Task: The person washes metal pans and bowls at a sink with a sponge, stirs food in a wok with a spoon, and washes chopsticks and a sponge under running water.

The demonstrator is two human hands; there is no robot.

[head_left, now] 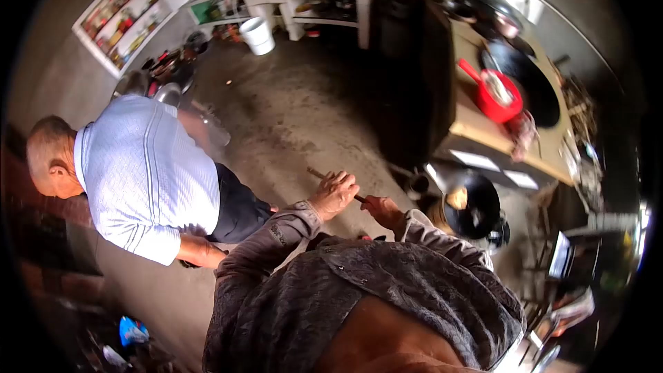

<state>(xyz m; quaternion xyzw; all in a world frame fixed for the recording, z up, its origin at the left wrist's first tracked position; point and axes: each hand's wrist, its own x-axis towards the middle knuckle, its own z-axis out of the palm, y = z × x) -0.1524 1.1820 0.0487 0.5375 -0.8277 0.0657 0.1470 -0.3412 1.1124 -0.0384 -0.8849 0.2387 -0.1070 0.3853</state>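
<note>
A thin brown stick [315, 173] is held across in front of my body, its far end pointing up and left. My left hand [333, 195] is closed around its middle. My right hand [382, 212] grips the other end, a short distance to the right, with its fingers curled. A small length of stick shows between the two hands. What the stick is exactly cannot be made out.
At the left a person in a light shirt [148, 166] bends over. To the right stand a stove counter [464, 114] with a red ladle-like pan [498, 107] and a large wok [528, 79], and a black wok [481, 207] low down. A white bucket [257, 36] stands at the back.
</note>
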